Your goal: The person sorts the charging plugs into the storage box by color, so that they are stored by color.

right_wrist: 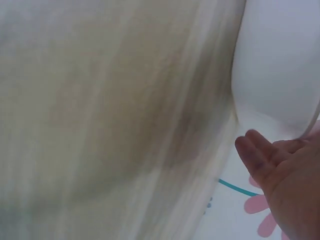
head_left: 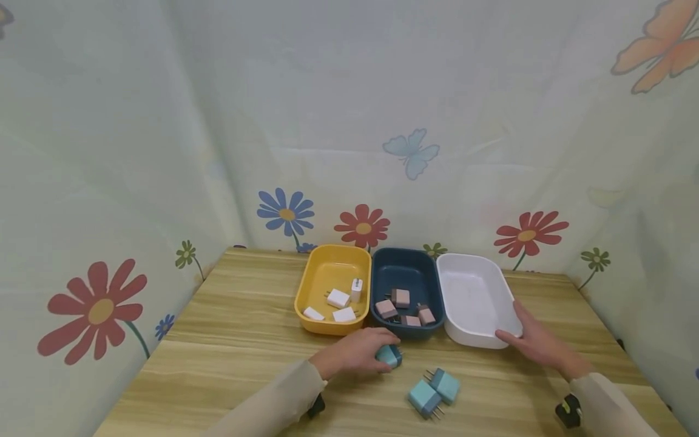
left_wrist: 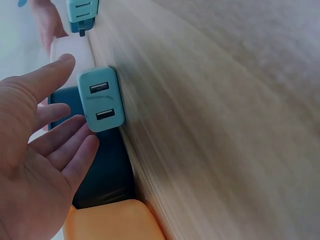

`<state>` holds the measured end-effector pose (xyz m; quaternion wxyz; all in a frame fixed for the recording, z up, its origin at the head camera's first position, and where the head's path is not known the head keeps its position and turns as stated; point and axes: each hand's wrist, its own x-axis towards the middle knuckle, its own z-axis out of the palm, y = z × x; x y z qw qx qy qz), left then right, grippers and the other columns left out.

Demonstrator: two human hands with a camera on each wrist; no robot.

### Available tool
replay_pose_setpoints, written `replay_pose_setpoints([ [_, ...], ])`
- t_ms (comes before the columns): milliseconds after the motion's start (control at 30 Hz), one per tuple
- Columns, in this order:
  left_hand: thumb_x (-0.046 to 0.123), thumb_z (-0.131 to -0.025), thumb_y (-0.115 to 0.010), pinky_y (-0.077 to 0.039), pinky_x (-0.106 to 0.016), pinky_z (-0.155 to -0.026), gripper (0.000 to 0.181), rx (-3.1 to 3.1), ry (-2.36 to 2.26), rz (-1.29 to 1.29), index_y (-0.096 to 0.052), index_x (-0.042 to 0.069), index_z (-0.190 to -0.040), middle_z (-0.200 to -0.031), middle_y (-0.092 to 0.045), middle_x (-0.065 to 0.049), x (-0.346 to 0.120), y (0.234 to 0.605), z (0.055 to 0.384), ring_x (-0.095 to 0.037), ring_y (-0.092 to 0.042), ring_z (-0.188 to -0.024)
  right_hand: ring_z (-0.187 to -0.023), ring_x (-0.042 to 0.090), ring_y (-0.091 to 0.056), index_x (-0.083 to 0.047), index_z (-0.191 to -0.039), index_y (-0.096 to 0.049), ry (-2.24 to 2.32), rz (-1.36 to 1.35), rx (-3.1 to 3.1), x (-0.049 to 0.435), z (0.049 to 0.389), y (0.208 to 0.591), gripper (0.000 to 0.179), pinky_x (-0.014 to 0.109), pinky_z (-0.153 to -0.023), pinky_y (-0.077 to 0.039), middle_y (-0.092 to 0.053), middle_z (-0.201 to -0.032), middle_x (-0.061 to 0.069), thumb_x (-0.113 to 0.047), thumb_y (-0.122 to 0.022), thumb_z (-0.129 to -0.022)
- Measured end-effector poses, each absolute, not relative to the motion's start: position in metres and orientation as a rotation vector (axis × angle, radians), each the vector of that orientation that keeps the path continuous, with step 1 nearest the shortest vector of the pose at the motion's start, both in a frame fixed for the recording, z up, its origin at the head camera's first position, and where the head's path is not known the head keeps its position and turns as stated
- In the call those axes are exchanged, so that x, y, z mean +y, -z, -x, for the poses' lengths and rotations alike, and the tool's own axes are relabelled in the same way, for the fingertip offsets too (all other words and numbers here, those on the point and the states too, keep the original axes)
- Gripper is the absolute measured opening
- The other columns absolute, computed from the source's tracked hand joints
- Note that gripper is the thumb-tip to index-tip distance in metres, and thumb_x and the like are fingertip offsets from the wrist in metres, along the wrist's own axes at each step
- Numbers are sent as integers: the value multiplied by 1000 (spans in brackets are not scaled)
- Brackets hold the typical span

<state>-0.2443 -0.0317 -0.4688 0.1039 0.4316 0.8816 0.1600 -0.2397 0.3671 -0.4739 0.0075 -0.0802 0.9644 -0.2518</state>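
Observation:
My left hand (head_left: 357, 353) reaches over a teal two-port USB charger (head_left: 389, 357) in front of the navy tray (head_left: 406, 260). In the left wrist view its thumb and fingers are spread, and the charger (left_wrist: 102, 100) is right at the fingertips, ports facing the camera. My right hand (head_left: 537, 340) rests at the near right corner of the white tray (head_left: 472, 294), thumb at the front and fingers along the side. Those fingers (right_wrist: 257, 157) look straight in the right wrist view. Two more teal chargers, one in front (head_left: 425, 397) and one behind (head_left: 445, 385), lie together on the table.
The yellow tray (head_left: 333, 261) holds several white chargers (head_left: 338, 298). Several pink chargers (head_left: 401, 298) lie in the navy tray. All three trays stand side by side at the back of the wood-grain table (head_left: 229, 328), before a flowered curtain (head_left: 338, 121).

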Motion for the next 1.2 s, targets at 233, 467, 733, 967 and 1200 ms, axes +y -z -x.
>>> replay_pose_setpoints([
  [233,40,-78,-64,-39,-23,-86,53,2595,-441,-1276,-50,19,-124,-122,-47,7,-30,470,247,-6,-45,-105,-119,51,-16,8,-136,2,857,226,2985,367,240,478,102,62,-90,-19,-9,-136,35,-53,-55,-78],
  [467,40,-77,-64,-40,-22,-84,52,2593,-419,-1278,-51,20,-123,-120,-48,7,-29,470,249,-4,-46,-103,-120,51,-15,6,-137,4,861,220,2978,365,238,475,101,62,-90,-19,-7,-137,34,-51,-56,-78],
  [733,40,-76,-65,-41,-22,-82,49,2587,-436,-1273,-54,20,-119,-117,-50,9,-28,474,253,-3,-47,-99,-119,51,-17,6,-137,3,851,239,2995,367,240,478,100,62,-90,-20,-8,-136,35,-48,-57,-79],
  [967,40,-76,-66,-41,-20,-77,46,2559,-454,-1268,-55,22,-117,-113,-53,11,-27,475,255,0,-46,-90,-119,51,-18,6,-137,3,852,235,2993,368,239,477,100,61,-89,-22,-8,-137,34,-48,-57,-79],
  [1200,38,-75,-67,-41,-19,-73,46,2555,-447,-1281,-55,21,-116,-109,-54,11,-26,475,254,0,-46,-85,-119,50,-19,5,-137,3,835,222,2997,370,241,480,101,61,-90,-22,-9,-136,34,-50,-57,-79],
])
